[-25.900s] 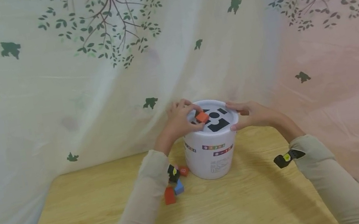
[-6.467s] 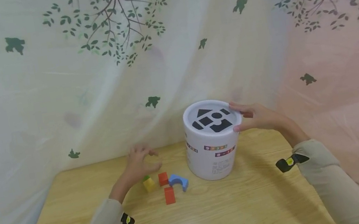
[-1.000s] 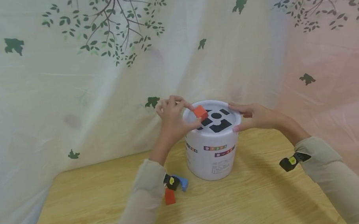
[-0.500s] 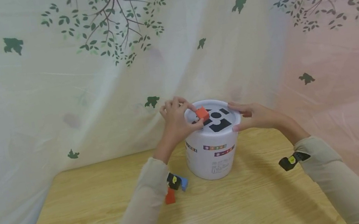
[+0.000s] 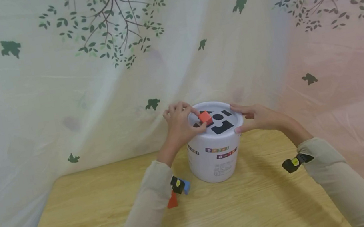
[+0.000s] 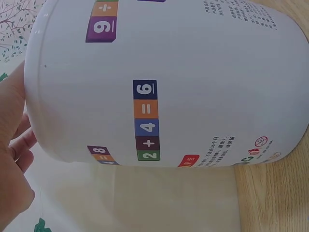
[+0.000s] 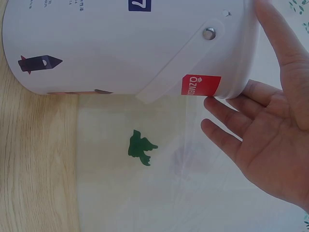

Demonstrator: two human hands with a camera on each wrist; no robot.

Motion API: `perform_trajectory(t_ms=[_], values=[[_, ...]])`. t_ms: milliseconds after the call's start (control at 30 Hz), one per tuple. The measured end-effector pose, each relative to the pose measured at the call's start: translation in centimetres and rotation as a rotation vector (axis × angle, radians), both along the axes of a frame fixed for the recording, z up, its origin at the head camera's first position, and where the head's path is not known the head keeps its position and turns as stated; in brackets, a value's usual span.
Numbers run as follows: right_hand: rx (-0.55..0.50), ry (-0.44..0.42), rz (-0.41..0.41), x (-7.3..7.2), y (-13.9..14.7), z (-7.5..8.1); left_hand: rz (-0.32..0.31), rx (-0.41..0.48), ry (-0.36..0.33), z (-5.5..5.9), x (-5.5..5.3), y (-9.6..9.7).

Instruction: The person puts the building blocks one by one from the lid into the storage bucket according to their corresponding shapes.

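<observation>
In the head view my left hand [image 5: 179,124] pinches a red block [image 5: 205,118] between thumb and forefinger, low over the lid [image 5: 230,122] of a white bucket [image 5: 213,166]. Shaped dark holes pierce this lid, and the block overlaps part of them. Its underside is hidden. From the other side, my right hand [image 5: 259,117] touches the bucket's rim, thumb in front and fingers behind. The right wrist view shows those fingers [image 7: 231,115] spread and fairly straight along the rim. The left wrist view shows the bucket's printed wall [image 6: 193,87], but not the block.
On the wooden table [image 5: 257,205], another red block [image 5: 172,200] and a blue block [image 5: 186,186] lie left of the bucket, partly hidden by my left wrist camera [image 5: 178,184]. A printed curtain [image 5: 110,101] hangs behind the table. The bucket has a white handle [image 7: 178,63].
Over the last second my left hand has lowered the red block toward the lid and shifted slightly right. Earlier that hand hovered over loose blocks on the table. My right hand stays at the rim.
</observation>
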State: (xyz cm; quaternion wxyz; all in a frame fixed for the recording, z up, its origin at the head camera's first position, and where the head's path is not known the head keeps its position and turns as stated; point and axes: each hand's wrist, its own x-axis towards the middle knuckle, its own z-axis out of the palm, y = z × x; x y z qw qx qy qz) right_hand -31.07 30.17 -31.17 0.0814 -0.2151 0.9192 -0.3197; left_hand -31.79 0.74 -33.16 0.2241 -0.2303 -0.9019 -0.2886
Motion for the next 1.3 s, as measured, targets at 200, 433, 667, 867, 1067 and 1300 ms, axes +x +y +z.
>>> perform_trajectory(t_ms=[200, 433, 667, 867, 1067, 1300], values=[[-0.006, 0.001, 0.001, 0.12, 0.06, 0.07, -0.013, -0.002, 0.004, -0.01, -0.09, 0.16], [-0.005, -0.004, -0.001, 0.26, -0.01, 0.22, -0.011, -0.017, -0.041, 0.28, 0.08, 0.22], [-0.006, -0.004, 0.001, 0.21, -0.02, 0.17, -0.009, -0.031, -0.059, 0.34, 0.08, 0.30], [-0.004, 0.002, 0.004, 0.18, -0.03, 0.25, -0.004, -0.052, -0.057, 0.35, 0.01, 0.42], [-0.014, 0.003, 0.016, 0.15, -0.05, 0.20, 0.006, -0.075, -0.058, 0.28, -0.07, 0.48], [-0.015, 0.001, 0.020, 0.04, 0.09, 0.01, 0.018, -0.090, -0.078, 0.31, -0.02, 0.56]])
